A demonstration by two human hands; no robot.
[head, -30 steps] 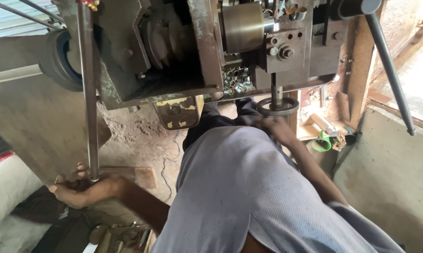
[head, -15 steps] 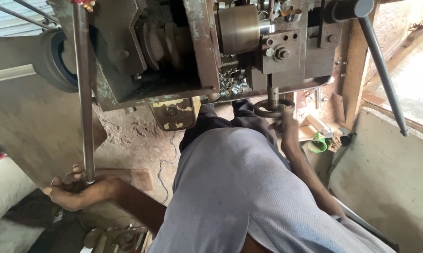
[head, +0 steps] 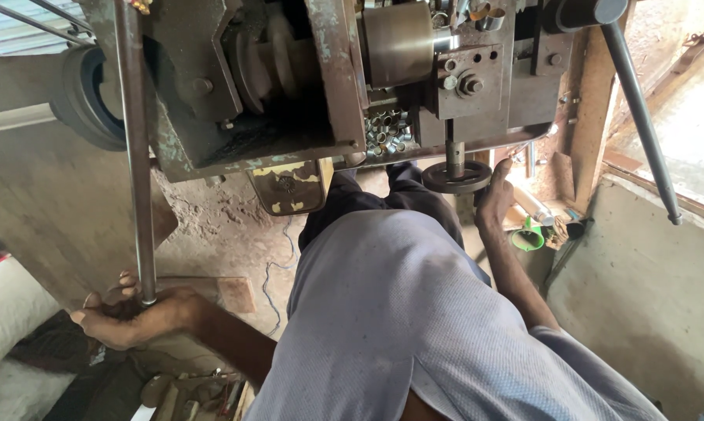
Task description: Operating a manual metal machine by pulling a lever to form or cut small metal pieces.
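A rusty metal lathe [head: 321, 86] fills the top of the head view. My left hand [head: 134, 316] cups the lower end of a long steel rod [head: 136, 156] that runs up into the machine. My right hand [head: 494, 196] rests against the right side of a small dark handwheel [head: 455, 176] under the lathe's carriage, fingers curled on its rim. Small metal rings [head: 388, 131] lie piled in the machine's bed near the round chuck [head: 398, 43]. My grey shirt [head: 414, 327] covers the lower middle.
A long lever with a black knob [head: 640, 117] slants down on the right. A green object [head: 528, 236] lies on the floor beside a concrete ledge [head: 663, 257]. Scrap tools [head: 188, 390] sit at the bottom left, a white sack [head: 5, 320] at the far left.
My right hand has shifted from over the handwheel to its right side. My left hand still cups the rod's end; the view has tilted slightly.
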